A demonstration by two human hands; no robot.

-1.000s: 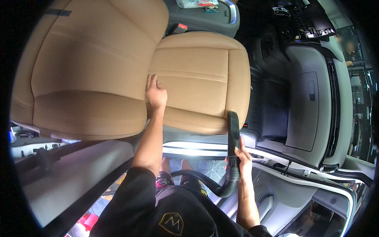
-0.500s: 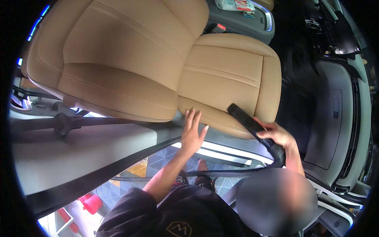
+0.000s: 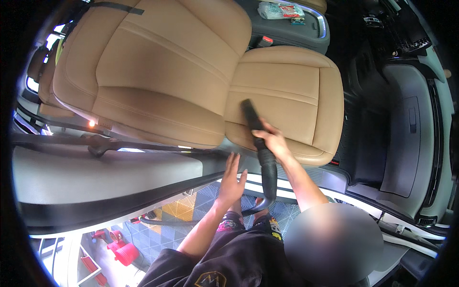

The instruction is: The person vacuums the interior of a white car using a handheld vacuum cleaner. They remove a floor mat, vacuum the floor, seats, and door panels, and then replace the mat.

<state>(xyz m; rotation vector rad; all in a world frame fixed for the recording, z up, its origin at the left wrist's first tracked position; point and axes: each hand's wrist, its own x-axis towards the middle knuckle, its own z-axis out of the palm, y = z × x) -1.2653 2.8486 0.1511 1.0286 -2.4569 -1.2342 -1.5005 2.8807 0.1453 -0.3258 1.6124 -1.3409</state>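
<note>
Tan leather covers the car seat (image 3: 282, 71), its backrest to the left and its cushion to the right. My right hand (image 3: 273, 139) is wrapped round a black vacuum cleaner nozzle (image 3: 249, 115), whose flat tip lies over the cushion near the backrest. From its lower end a black ribbed hose (image 3: 268, 177) bends down toward the floor. My left hand (image 3: 233, 184) is held with fingers stretched out beside the seat's near edge, above the door sill, and holds nothing. Whether its fingertips touch the trim, I cannot tell.
A black seat belt (image 3: 98, 143) crosses the grey pillar trim at left. Beyond the seat, the centre console (image 3: 287, 31) carries a clear plastic packet (image 3: 277, 10). A grey glovebox (image 3: 401, 143) stands at right. Red objects (image 3: 123, 251) lie outside at lower left.
My right hand has swung the nozzle left and farther over the cushion, toward the backrest. My left hand has come down off the cushion's edge. The view has shifted slightly.
</note>
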